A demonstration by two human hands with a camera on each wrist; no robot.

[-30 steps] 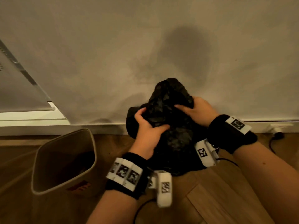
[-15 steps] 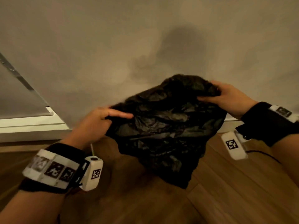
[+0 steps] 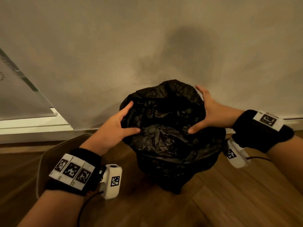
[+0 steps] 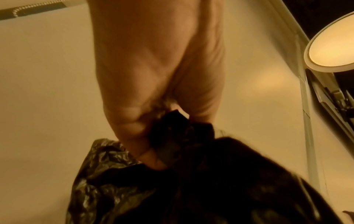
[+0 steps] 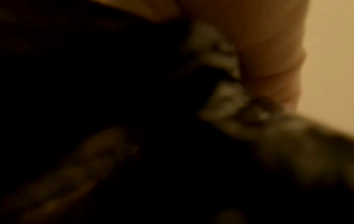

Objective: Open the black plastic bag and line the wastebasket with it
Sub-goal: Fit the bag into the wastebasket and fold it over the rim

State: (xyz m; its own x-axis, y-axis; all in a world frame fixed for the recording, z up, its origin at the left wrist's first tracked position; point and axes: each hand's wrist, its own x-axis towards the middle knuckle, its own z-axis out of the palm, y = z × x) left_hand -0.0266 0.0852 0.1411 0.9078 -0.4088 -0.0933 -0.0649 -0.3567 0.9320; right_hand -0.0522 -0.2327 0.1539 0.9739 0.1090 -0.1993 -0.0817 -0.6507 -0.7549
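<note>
The black plastic bag (image 3: 165,145) hangs in the air before the wall, its mouth spread round and facing me. My left hand (image 3: 126,118) holds the left rim between thumb and spread fingers. In the left wrist view the thumb (image 4: 134,128) pinches crumpled black plastic bag (image 4: 191,181). My right hand (image 3: 201,110) grips the right rim, thumb inside and fingers behind. The right wrist view is dark and blurred, showing the right hand (image 5: 268,60) against the bag (image 5: 114,91). The beige wastebasket (image 3: 40,169) stands on the floor at lower left, mostly hidden behind my left forearm.
A plain wall (image 3: 147,46) rises close behind the bag, with a white baseboard (image 3: 32,126) along its foot. A window blind with a bead chain (image 3: 9,63) is at far left. Wooden floor (image 3: 229,202) lies below, with a dark cable (image 3: 259,158) at right.
The bag went from a bunched lump to a stretched sheet, and now its mouth is pulled round. My hands came back closer together. The wastebasket is back in view at lower left.
</note>
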